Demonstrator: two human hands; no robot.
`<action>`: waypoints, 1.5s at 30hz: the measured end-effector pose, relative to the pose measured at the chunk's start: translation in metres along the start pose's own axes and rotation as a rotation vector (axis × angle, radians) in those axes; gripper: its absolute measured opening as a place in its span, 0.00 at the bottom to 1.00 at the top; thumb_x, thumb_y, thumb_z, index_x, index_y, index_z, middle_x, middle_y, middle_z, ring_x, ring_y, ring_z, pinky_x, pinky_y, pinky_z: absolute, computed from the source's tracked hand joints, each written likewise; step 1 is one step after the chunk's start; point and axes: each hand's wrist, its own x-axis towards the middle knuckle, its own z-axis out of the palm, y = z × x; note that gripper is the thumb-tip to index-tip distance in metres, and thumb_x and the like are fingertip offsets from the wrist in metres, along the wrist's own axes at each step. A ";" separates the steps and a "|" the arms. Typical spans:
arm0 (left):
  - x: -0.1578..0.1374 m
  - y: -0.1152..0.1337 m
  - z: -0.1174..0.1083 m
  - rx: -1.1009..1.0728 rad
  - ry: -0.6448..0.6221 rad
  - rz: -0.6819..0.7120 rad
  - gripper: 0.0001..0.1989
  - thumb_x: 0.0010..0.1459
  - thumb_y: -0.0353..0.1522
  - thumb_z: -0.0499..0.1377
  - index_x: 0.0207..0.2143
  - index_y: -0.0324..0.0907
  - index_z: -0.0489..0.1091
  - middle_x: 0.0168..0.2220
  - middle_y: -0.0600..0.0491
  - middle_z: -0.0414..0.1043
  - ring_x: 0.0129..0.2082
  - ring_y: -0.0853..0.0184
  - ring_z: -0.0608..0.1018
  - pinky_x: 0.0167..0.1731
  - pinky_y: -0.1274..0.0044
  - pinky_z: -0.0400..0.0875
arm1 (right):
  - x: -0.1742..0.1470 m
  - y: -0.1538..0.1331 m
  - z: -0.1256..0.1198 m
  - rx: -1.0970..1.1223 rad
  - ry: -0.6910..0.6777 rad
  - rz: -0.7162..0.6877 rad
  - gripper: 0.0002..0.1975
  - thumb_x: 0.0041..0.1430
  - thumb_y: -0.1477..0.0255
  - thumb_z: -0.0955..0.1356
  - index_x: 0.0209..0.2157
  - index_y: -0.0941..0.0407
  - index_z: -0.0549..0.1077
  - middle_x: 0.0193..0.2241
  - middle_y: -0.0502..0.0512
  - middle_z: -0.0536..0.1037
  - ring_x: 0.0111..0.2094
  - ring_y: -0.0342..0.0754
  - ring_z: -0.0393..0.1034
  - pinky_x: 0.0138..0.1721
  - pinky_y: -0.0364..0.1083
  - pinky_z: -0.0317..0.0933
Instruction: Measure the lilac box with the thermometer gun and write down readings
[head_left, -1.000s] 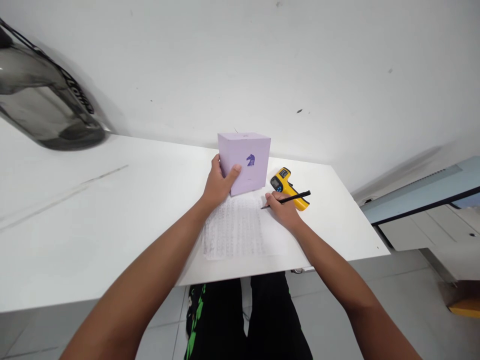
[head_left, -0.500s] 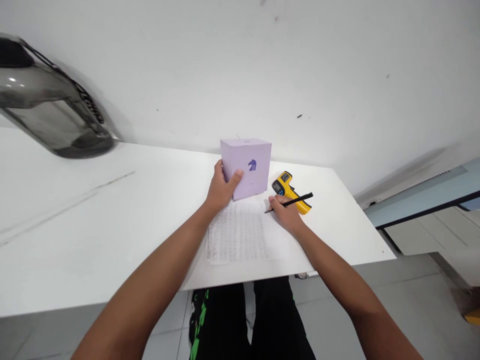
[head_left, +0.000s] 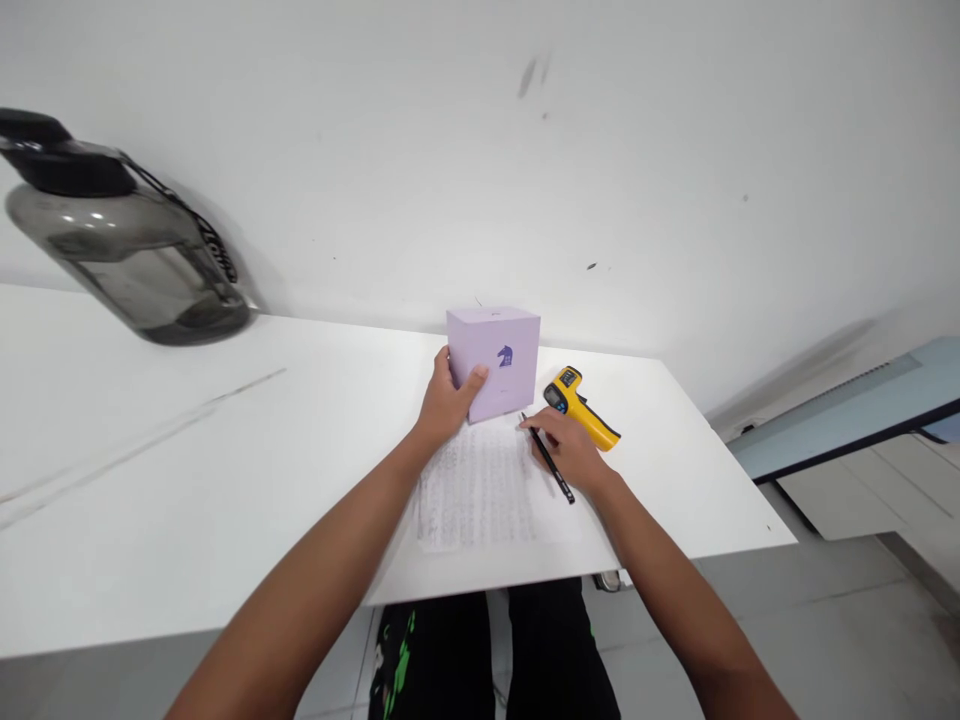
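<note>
My left hand [head_left: 448, 397] grips the left side of a lilac box [head_left: 508, 382] printed with a dark horse-head mark, thumb across its front face. The box stands near the wall, over the far end of a written sheet of paper [head_left: 476, 495]. Just right of the box, my right hand [head_left: 564, 445] holds a slim black pen [head_left: 553, 468] between its fingers. The pen slants over the paper's right side, its far end close to the box's lower edge. Beyond the right hand lies a yellow and black infrared thermometer [head_left: 592, 418], partly covered by that hand.
A grey see-through water bottle [head_left: 161, 275] with a black lid stands on the white table [head_left: 187, 480] at the far left. The white wall [head_left: 420, 150] rises behind the table. A pale blue panel [head_left: 847, 410] is off the table's right side.
The pen has turned in my right hand, from pointing up and right to slanting down toward me. My left hand keeps its hold on the box. The whole view has shifted slightly.
</note>
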 end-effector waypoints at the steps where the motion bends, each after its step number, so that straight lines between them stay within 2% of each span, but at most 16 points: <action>1: 0.000 0.000 0.000 0.002 0.004 -0.003 0.49 0.59 0.62 0.72 0.72 0.47 0.63 0.71 0.33 0.76 0.71 0.39 0.81 0.72 0.45 0.74 | -0.001 0.001 0.001 -0.019 -0.024 0.002 0.13 0.68 0.69 0.71 0.48 0.49 0.88 0.44 0.61 0.88 0.35 0.53 0.79 0.40 0.51 0.75; 6: 0.001 -0.003 0.001 0.002 0.007 0.009 0.49 0.60 0.62 0.72 0.72 0.48 0.63 0.70 0.34 0.77 0.70 0.40 0.81 0.72 0.46 0.75 | -0.003 -0.001 0.010 -0.147 -0.066 0.067 0.18 0.70 0.74 0.69 0.54 0.50 0.88 0.47 0.60 0.88 0.34 0.50 0.79 0.40 0.48 0.74; 10: 0.002 -0.006 0.000 0.012 0.005 0.016 0.50 0.60 0.64 0.72 0.73 0.49 0.64 0.70 0.35 0.77 0.69 0.40 0.82 0.71 0.46 0.75 | 0.000 0.001 0.008 -0.238 -0.040 0.115 0.19 0.72 0.74 0.67 0.55 0.50 0.88 0.47 0.60 0.87 0.41 0.55 0.82 0.45 0.50 0.75; 13: 0.002 -0.008 -0.001 0.014 0.008 0.010 0.50 0.60 0.64 0.72 0.73 0.49 0.64 0.70 0.35 0.78 0.69 0.40 0.82 0.70 0.45 0.76 | 0.004 0.005 -0.005 -0.383 0.099 0.290 0.19 0.73 0.74 0.67 0.56 0.53 0.87 0.51 0.66 0.86 0.50 0.61 0.82 0.52 0.55 0.75; 16: 0.002 -0.007 -0.001 0.016 0.008 0.000 0.50 0.60 0.63 0.73 0.73 0.49 0.64 0.70 0.35 0.77 0.69 0.39 0.82 0.70 0.45 0.76 | 0.008 0.008 -0.018 -0.548 0.207 0.515 0.21 0.73 0.68 0.70 0.63 0.55 0.84 0.60 0.71 0.82 0.60 0.69 0.78 0.60 0.62 0.71; 19: 0.002 -0.005 -0.001 0.013 0.012 -0.011 0.50 0.59 0.62 0.73 0.73 0.49 0.64 0.70 0.35 0.77 0.69 0.39 0.81 0.72 0.44 0.75 | 0.010 0.007 -0.024 -0.609 0.154 0.680 0.28 0.72 0.60 0.73 0.68 0.55 0.79 0.64 0.74 0.80 0.64 0.73 0.75 0.63 0.67 0.67; 22: 0.002 -0.004 0.000 0.007 0.014 -0.014 0.49 0.60 0.62 0.74 0.73 0.49 0.64 0.71 0.35 0.77 0.70 0.39 0.81 0.72 0.44 0.75 | 0.008 0.007 -0.025 -0.590 0.075 0.783 0.30 0.73 0.54 0.74 0.67 0.57 0.79 0.59 0.75 0.82 0.61 0.74 0.77 0.60 0.67 0.68; 24: 0.002 -0.005 0.000 0.008 0.011 -0.013 0.49 0.60 0.61 0.74 0.73 0.49 0.64 0.70 0.35 0.77 0.70 0.39 0.81 0.72 0.43 0.75 | 0.006 0.009 -0.026 -0.562 0.082 0.823 0.30 0.72 0.52 0.75 0.65 0.58 0.80 0.55 0.76 0.83 0.60 0.75 0.78 0.57 0.65 0.69; 26: 0.002 -0.006 0.000 0.004 0.008 -0.006 0.49 0.61 0.61 0.73 0.73 0.49 0.64 0.70 0.34 0.77 0.70 0.39 0.81 0.72 0.43 0.75 | 0.004 0.011 -0.028 -0.485 0.149 0.820 0.29 0.68 0.50 0.77 0.58 0.57 0.81 0.51 0.74 0.84 0.57 0.74 0.80 0.54 0.63 0.71; 28: 0.002 -0.006 0.001 -0.007 0.006 0.001 0.49 0.60 0.62 0.73 0.74 0.49 0.64 0.70 0.34 0.78 0.70 0.39 0.81 0.72 0.44 0.75 | 0.004 0.011 -0.030 -0.291 0.277 0.750 0.28 0.65 0.44 0.77 0.50 0.53 0.81 0.44 0.67 0.84 0.51 0.69 0.81 0.49 0.59 0.73; 30: 0.001 -0.004 0.001 -0.016 0.002 0.001 0.50 0.60 0.62 0.73 0.74 0.48 0.63 0.71 0.34 0.77 0.70 0.39 0.81 0.72 0.44 0.74 | 0.007 0.005 -0.027 0.045 0.440 0.656 0.32 0.63 0.34 0.73 0.42 0.50 0.76 0.35 0.58 0.81 0.41 0.61 0.81 0.41 0.55 0.75; 32: 0.000 -0.001 0.001 -0.011 -0.003 -0.016 0.51 0.60 0.62 0.73 0.74 0.47 0.62 0.72 0.33 0.76 0.71 0.39 0.81 0.73 0.45 0.74 | 0.011 -0.007 -0.020 0.418 0.571 0.589 0.38 0.60 0.26 0.69 0.40 0.48 0.72 0.29 0.50 0.77 0.30 0.54 0.76 0.32 0.52 0.74; 34: -0.001 0.000 0.001 0.006 -0.006 -0.036 0.51 0.60 0.61 0.72 0.74 0.46 0.62 0.73 0.33 0.76 0.72 0.38 0.80 0.72 0.45 0.74 | 0.013 -0.022 -0.007 0.630 0.609 0.553 0.39 0.54 0.27 0.74 0.41 0.49 0.72 0.27 0.47 0.75 0.25 0.50 0.72 0.28 0.49 0.71; 36: -0.001 0.001 0.001 0.020 -0.004 -0.031 0.49 0.61 0.60 0.72 0.74 0.46 0.62 0.73 0.33 0.76 0.71 0.39 0.81 0.72 0.46 0.75 | 0.014 -0.035 0.006 0.655 0.550 0.545 0.36 0.48 0.36 0.82 0.40 0.50 0.74 0.25 0.46 0.74 0.24 0.48 0.69 0.27 0.49 0.69; 39: 0.000 -0.001 0.001 0.019 -0.001 0.020 0.46 0.62 0.58 0.72 0.72 0.46 0.64 0.71 0.34 0.78 0.70 0.41 0.82 0.72 0.48 0.75 | 0.013 -0.047 0.023 0.557 0.421 0.534 0.27 0.47 0.47 0.84 0.33 0.50 0.74 0.26 0.49 0.75 0.27 0.49 0.69 0.30 0.51 0.69; 45: 0.000 -0.001 0.001 0.052 -0.005 0.046 0.47 0.60 0.59 0.71 0.71 0.45 0.64 0.70 0.34 0.78 0.69 0.40 0.82 0.71 0.47 0.76 | 0.014 -0.047 0.032 0.454 0.381 0.508 0.21 0.51 0.49 0.79 0.30 0.49 0.72 0.25 0.48 0.73 0.29 0.50 0.66 0.31 0.51 0.68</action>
